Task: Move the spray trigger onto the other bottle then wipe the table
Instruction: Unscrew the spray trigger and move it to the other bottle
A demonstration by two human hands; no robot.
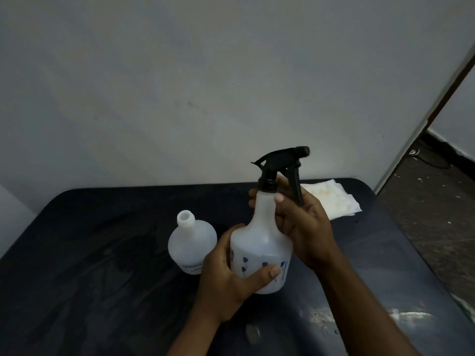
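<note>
A white spray bottle (259, 242) with small blue marks is held upright just above the dark table (102, 265). Its black spray trigger (282, 163) sits on the neck, nozzle pointing right. My left hand (226, 276) grips the bottle's lower body. My right hand (303, 224) wraps the bottle's neck and shoulder just below the black collar. To the left stands a second white bottle (191, 242) with an open, capless neck and a small label. A white cloth (331, 199) lies flat at the table's back right.
A pale wall rises right behind the table. The table's right edge drops to a speckled floor (431, 227), where a door frame (421, 124) runs diagonally. Pale smears (401, 317) mark the table's near right corner.
</note>
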